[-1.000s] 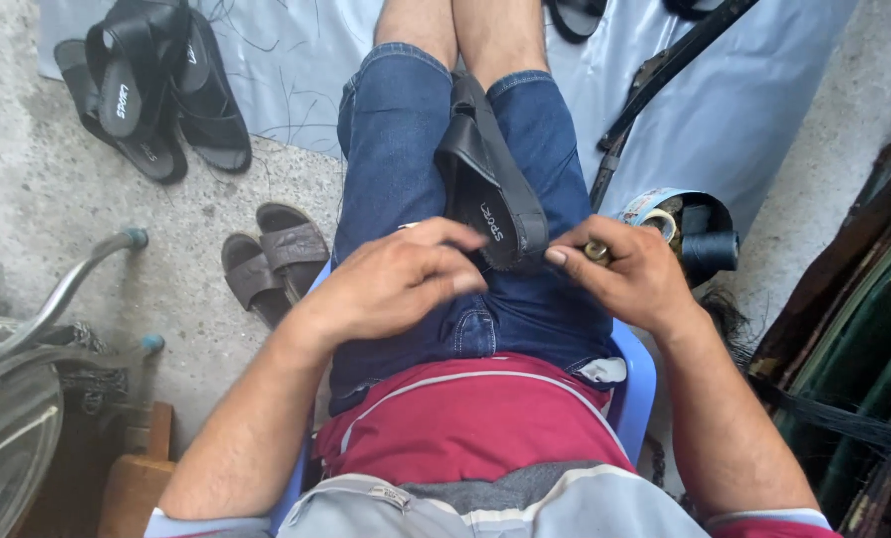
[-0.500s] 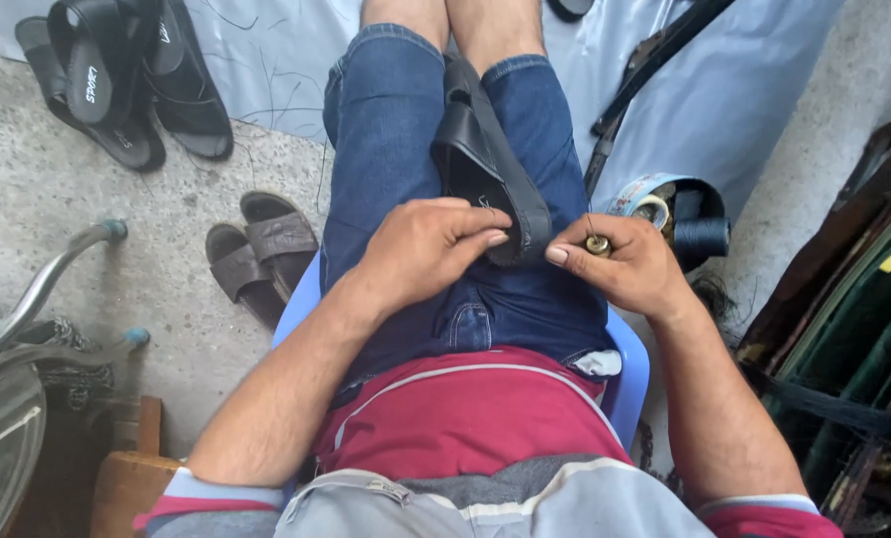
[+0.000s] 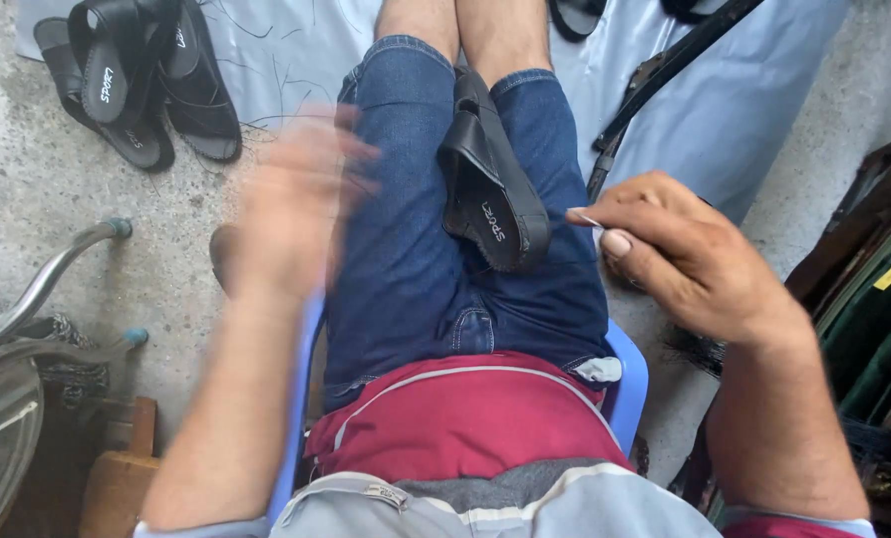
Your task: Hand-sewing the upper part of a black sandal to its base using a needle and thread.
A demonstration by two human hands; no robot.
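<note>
Now we pinch a thin needle (image 3: 587,218) in our right hand (image 3: 680,259), just right of the black sandal (image 3: 492,194) lying lengthwise along our lap, while our blurred left hand (image 3: 291,204) hangs open, empty, farther off.

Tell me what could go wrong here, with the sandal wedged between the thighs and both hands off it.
1. The black sandal is held only by the thighs; it may slip off.
2. The right hand pinches a thin pale sliver by its fingertips; it might drop or prick.
3. The left hand is motion-blurred, so it could knock the sandal.
</note>
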